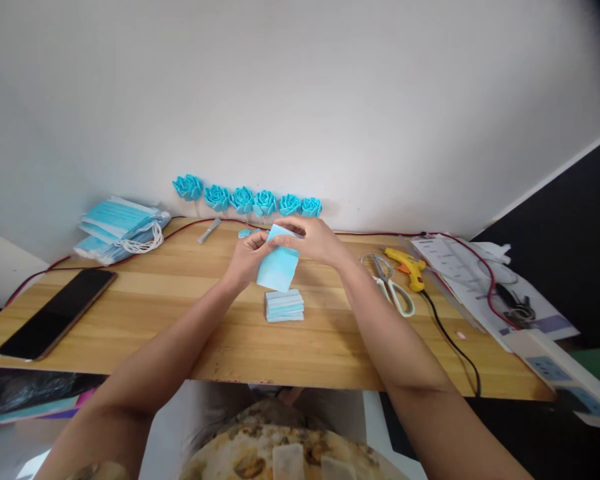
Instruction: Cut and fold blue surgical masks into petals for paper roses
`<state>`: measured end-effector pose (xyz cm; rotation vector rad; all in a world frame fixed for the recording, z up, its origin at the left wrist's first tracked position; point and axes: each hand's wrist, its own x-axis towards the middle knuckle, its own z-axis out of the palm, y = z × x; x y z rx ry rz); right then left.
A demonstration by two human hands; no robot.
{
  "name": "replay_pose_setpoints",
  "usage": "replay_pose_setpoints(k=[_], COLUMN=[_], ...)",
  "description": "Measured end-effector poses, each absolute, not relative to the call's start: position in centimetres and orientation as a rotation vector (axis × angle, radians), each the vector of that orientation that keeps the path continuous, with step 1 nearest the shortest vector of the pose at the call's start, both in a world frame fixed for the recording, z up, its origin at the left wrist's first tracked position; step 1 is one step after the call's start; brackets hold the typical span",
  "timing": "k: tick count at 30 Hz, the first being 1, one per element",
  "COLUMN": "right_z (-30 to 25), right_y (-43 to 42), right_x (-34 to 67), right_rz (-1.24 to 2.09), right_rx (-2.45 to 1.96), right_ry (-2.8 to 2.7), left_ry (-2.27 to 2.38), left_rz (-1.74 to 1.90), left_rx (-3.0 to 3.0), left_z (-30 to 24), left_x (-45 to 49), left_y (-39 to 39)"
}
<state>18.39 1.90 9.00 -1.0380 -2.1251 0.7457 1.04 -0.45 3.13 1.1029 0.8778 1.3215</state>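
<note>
One blue sheet (280, 270) sits at my remote view's centre, pinched by the left hand (247, 259) and the right hand (316, 240). From it I see the folded stack (285, 306) at six o'clock, six blue flowers (242, 199) at eleven, scissors (387, 279) between three and four.

Free near tabletop (290, 353), small stack (285, 305) beyond

Soft, diffuse light, faint shadows.

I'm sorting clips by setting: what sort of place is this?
Probably a small craft corner, at home or in a workshop: the wooden table holds a yellow glue gun and scissors, and blue flowers line the wall.
</note>
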Motion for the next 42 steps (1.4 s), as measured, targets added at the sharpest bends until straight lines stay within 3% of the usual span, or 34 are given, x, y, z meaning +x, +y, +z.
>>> replay_pose_setpoints(k=[10,34,39,42], right_z=[9.7,12.0,11.7,11.2], right_y=[2.6,1.4,1.1,1.3], right_x=[20.0,21.7,20.7,19.6], right_rz=[0.398,0.164,-0.149,-0.159], right_rx=[-1.096,-1.239,-1.570,-1.640], right_ry=[-1.927,-1.985,-2.123,-2.347], left_ry=[0.993,0.930,1.144,1.116], left_rz=[1.257,1.197,1.512,1.562], left_rx=[1.342,1.602,1.622,2.145], left_z=[2.2,2.0,2.8,4.7], left_x=[1.1,0.5,0.2,1.1], left_y=[0.0,-0.2,-0.5,-1.5])
